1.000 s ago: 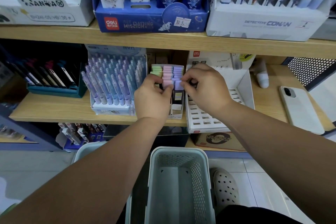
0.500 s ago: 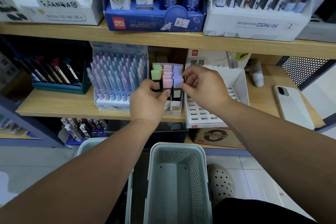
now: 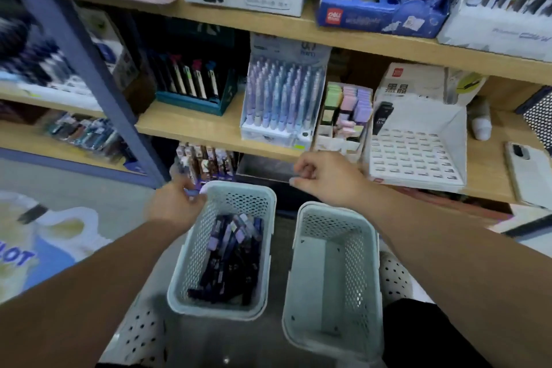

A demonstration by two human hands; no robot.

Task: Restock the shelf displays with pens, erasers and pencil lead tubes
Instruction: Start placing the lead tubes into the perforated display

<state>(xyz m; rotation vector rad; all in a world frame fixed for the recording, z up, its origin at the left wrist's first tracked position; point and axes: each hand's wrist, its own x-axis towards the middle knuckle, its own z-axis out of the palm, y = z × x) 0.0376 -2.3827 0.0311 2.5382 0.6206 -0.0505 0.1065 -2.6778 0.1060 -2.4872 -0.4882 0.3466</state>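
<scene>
left hand (image 3: 176,206) at tube basket (image 3: 248,187) rim | right hand (image 3: 327,178) curled near shelf (image 3: 194,125)

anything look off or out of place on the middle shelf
Yes: a phone lies on the shelf among the stock, far right, and the white slotted tray holds just one black tube, its other slots bare.
</scene>
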